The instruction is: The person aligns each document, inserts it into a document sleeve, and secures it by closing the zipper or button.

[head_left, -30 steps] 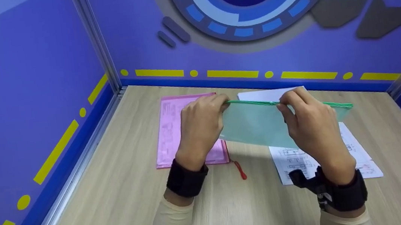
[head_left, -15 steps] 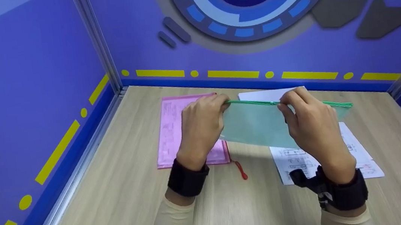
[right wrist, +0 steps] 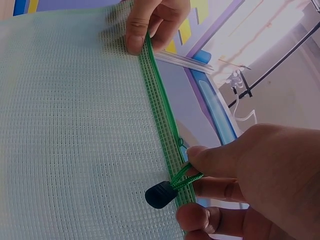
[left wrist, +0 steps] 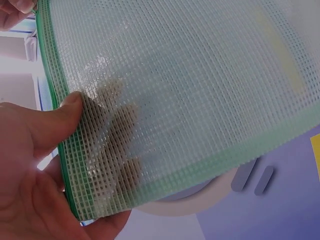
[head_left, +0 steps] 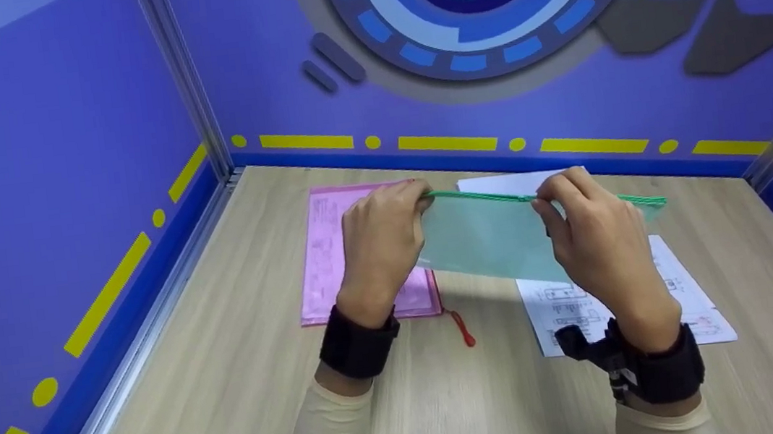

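A translucent green mesh zipper pouch (head_left: 483, 235) is held up over the table, its green zipper edge on top. My left hand (head_left: 382, 246) grips the pouch's left end, thumb on the near face and fingers behind, showing through the mesh in the left wrist view. My right hand (head_left: 600, 243) is at the zipper about two thirds along. In the right wrist view its thumb and index finger pinch the green cord pull (right wrist: 186, 175), which ends in a black tab (right wrist: 161, 195). Most of the zipper right of that hand is hidden in the head view.
A pink zipper pouch (head_left: 323, 268) with printed sheets inside lies flat at left, its red cord pull (head_left: 463, 328) on the table (head_left: 480, 395). White printed papers (head_left: 686, 292) lie beneath the green pouch at right. Blue-purple panels (head_left: 57, 138) enclose the back and sides.
The left hand and the pouch's right end have shifted slightly left. The right hand stays nearly in place, its hold on the zipper unchanged.
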`<state>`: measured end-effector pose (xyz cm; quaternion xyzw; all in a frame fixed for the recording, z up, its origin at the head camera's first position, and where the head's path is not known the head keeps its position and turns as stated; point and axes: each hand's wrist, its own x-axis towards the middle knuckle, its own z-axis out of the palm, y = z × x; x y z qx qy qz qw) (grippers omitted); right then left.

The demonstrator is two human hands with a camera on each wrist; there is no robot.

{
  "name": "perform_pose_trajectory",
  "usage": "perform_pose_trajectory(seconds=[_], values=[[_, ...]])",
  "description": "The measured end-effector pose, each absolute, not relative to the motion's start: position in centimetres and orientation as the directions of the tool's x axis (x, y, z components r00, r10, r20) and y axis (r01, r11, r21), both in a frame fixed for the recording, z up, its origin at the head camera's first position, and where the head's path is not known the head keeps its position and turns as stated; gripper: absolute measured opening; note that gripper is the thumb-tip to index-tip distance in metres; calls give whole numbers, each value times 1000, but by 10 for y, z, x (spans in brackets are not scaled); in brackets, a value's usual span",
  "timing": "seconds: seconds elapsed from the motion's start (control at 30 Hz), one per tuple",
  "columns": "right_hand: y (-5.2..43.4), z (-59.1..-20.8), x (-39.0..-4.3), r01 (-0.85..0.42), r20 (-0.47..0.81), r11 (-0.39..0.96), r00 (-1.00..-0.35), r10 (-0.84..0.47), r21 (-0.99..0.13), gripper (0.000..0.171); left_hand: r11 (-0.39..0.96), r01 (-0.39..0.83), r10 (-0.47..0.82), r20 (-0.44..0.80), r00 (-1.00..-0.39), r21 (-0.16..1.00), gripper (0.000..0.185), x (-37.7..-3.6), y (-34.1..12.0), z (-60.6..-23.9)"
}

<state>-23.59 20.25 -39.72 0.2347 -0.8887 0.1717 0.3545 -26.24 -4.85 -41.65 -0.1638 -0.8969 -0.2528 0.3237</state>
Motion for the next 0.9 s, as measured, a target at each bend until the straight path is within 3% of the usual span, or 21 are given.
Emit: perform_pose_trajectory(seconds=[0.47,0.9], values=[[207,-398,-238,-529,725,837,-629,-280,-136,4,832,379,53,622,-782,405,13,-261,-52,-417],[207,-398,-238,-514,731,844,-633,-256,-149,5,820,380,51,606,-794,428,13,-261,-54,-415]])
